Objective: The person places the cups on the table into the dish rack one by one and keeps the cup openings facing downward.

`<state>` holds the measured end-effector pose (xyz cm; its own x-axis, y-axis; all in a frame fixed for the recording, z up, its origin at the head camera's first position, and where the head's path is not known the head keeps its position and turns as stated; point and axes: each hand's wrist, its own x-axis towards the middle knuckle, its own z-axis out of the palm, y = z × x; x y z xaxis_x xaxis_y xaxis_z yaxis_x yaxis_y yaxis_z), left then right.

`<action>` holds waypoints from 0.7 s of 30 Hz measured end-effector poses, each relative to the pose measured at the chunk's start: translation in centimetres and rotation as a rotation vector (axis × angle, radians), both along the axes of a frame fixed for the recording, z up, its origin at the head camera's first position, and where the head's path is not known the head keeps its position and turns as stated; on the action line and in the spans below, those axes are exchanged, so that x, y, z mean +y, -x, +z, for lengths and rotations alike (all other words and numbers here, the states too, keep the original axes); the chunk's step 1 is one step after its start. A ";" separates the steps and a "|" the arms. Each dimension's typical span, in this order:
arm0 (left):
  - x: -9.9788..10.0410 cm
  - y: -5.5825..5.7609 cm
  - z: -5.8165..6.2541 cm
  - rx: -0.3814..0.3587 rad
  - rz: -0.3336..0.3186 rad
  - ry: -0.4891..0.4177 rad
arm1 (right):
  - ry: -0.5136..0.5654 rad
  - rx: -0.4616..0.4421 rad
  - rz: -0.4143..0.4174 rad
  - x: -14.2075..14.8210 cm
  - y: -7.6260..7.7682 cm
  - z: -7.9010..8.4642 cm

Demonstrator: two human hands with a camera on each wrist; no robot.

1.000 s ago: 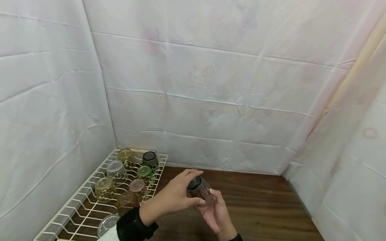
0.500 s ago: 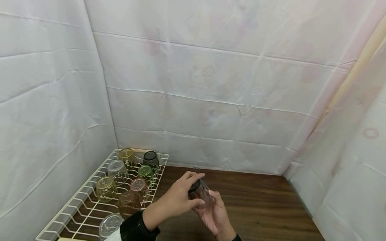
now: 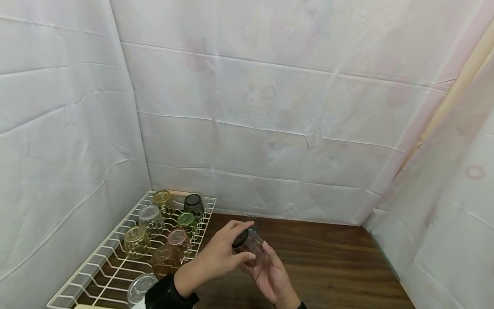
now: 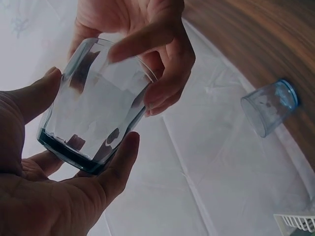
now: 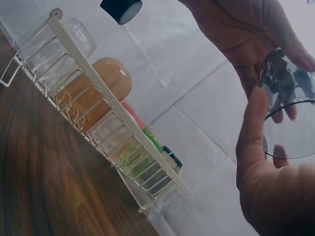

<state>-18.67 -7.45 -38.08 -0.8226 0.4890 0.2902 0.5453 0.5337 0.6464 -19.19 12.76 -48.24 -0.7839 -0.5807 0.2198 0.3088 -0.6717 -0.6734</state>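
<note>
Both hands hold one smoky, see-through drinking glass (image 3: 251, 249), tilted above the table. Its thick dark base lies in the left hand (image 3: 216, 253), whose thumb and fingers grip it from opposite sides. The right hand (image 3: 272, 277) holds the rim end. In the left wrist view the glass (image 4: 93, 108) looks clear with a blue-grey base, and the right hand (image 4: 147, 44) bends its fingers over the rim. Seen from the right wrist, the glass (image 5: 290, 130) turns its round mouth towards the camera, and the thumb lies along its side.
A second see-through glass (image 3: 254, 222) stands on the wooden table (image 3: 328, 266) behind the hands, partly hidden. At the left, a white wire rack (image 5: 106, 91) bears several upside-down glasses, among them a green glass (image 3: 187, 221) and a pink glass (image 3: 178, 239). White sheets (image 3: 270, 128) enclose the table.
Both hands have shifted slightly left with the glass between them, and its dark base has tipped further left. More of the glass standing behind shows. Glasses on the rack stay as they were.
</note>
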 end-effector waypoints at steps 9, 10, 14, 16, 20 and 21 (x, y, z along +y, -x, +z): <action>-2.3 -1.2 0.2 0.093 0.129 -0.007 | -0.290 0.031 -0.167 0.4 0.2 0.3; -2.7 -1.3 0.3 0.104 0.155 -0.007 | -0.319 0.028 -0.195 0.4 0.2 0.4; -4.6 -1.5 1.0 0.141 0.260 0.014 | -0.404 0.024 -0.289 0.7 0.5 0.4; -5.6 -1.6 1.3 0.161 0.307 0.022 | -0.431 0.023 -0.330 0.7 0.7 0.2; -8.0 -1.7 1.6 0.194 0.382 0.041 | -0.475 0.010 -0.428 0.9 1.5 -0.6; -8.6 -1.7 1.6 0.199 0.399 0.039 | -0.490 0.004 -0.456 1.0 1.7 -1.0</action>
<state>-16.92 -16.06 -36.45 -0.8792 0.1585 0.4494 0.4034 0.7494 0.5249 -20.91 13.78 -49.20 -0.9742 -0.2248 0.0187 0.0630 -0.3509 -0.9343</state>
